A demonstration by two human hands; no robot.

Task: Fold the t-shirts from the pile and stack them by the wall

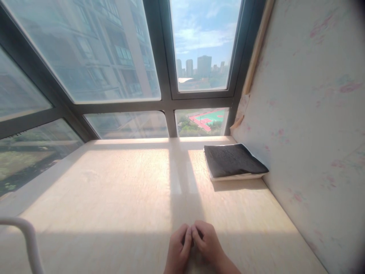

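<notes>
My left hand (179,247) and my right hand (208,243) rest side by side on the pale surface (128,198), close to its near edge in view. Both have their fingers curled in, and their knuckles and thumbs touch or nearly touch in the middle. I see no object in either one, though the insides of the palms are in shadow. Beyond them to the right lies a flat stack with a dark cover (235,160) and white edges beneath. It sits against the wall, apart from both hands.
Grey-framed windows (167,68) close off the far and left sides. A wall with faded floral paper (308,125) bounds the right, its covering torn by the window frame. A curved white tube or rail (30,239) stands at the lower left. Sunlight falls in bright patches across the surface.
</notes>
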